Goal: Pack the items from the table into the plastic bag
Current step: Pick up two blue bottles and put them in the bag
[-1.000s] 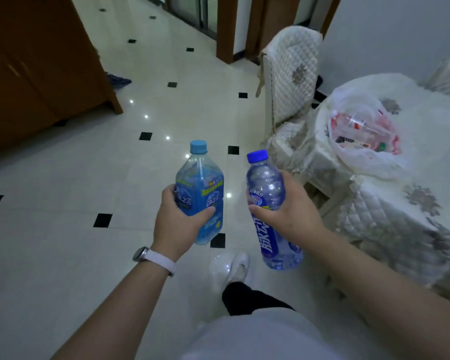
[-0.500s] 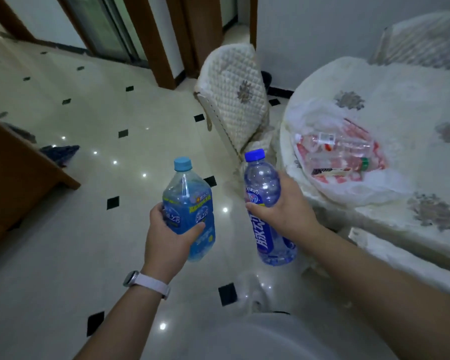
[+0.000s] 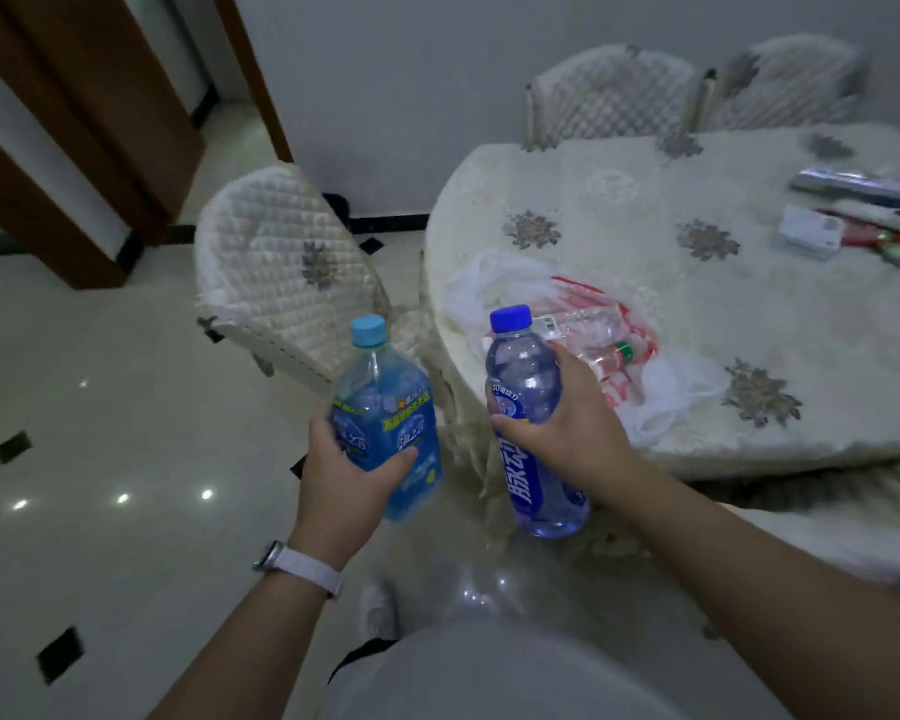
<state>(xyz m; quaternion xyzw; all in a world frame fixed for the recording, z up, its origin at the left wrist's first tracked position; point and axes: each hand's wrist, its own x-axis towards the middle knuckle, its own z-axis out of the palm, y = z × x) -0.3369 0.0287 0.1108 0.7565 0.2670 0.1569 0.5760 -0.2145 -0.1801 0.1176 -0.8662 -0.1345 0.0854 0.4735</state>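
My left hand grips a wide blue drink bottle with a light-blue cap, held upright over the floor. My right hand grips a slimmer clear bottle with a dark-blue cap and a blue label, also upright, just in front of the table edge. A white and red plastic bag lies open on the table right behind the right-hand bottle. Clear bottles show inside it, one with a green cap.
A silver roll, a white box and small red and green things lie at the table's far right. Quilted chairs stand at the left and behind the table. Tiled floor stretches to the left.
My view has swung right and closer to the table, so the bag and the far items now show. Both hands still hold their bottles upright, side by side.
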